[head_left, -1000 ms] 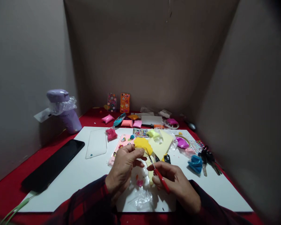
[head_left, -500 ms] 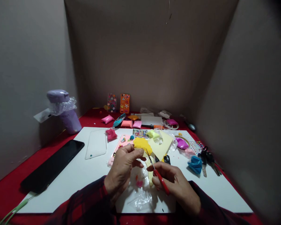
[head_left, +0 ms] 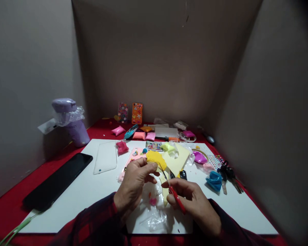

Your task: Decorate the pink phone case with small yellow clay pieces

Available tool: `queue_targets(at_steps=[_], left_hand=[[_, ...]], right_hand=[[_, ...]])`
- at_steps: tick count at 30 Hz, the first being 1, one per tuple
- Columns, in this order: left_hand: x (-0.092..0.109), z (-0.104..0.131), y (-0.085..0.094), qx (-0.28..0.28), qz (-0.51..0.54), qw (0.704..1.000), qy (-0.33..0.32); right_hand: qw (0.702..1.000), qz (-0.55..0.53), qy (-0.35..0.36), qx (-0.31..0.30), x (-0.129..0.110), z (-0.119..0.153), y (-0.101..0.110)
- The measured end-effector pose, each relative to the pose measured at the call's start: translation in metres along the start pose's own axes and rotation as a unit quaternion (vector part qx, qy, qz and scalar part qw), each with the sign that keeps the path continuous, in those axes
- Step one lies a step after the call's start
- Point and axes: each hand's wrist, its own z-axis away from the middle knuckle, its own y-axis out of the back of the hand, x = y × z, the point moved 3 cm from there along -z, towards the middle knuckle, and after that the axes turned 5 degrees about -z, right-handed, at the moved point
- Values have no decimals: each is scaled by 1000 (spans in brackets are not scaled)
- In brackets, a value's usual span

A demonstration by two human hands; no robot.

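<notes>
A yellow piece with a scalloped edge (head_left: 155, 159) is pinched between the thumb and fingers of my left hand (head_left: 137, 181). My right hand (head_left: 195, 203) holds small scissors with red handles (head_left: 178, 201); their thin blades point up and left and reach the yellow piece's lower right edge. Under my hands lie a clear plastic bag (head_left: 155, 217) and a pale yellow strip (head_left: 165, 193). Just behind the yellow piece is a pale yellow sheet with a cut-out hole (head_left: 181, 160). Left of it, a pink decorated case (head_left: 123, 173) is partly hidden by my left hand.
On the white board (head_left: 74, 205) are a black phone (head_left: 59, 181), a clear case (head_left: 105, 159), a blue packet (head_left: 214, 181) and keys (head_left: 228, 172). A purple bottle (head_left: 75, 126) stands at the left. Several colored packets and two decorated cases are at the back.
The scissors have shifted slightly at the edge of the yellow piece, with their tips a little further left. Both hands keep nearly the same place and grip.
</notes>
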Motion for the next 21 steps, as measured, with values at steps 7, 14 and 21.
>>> queue_targets(at_steps=[7,14,21], left_hand=[[3,-3,0,5,-12,1000,3],[4,-1,-1,-5,-22,1000,2],[4,-2,0,-26,-23,999,3]], right_hand=[[1000,-2,-8,8,2,1,3],[999,25,-15,25,1,3,5],[999,40,-16,25,-3,3,6]])
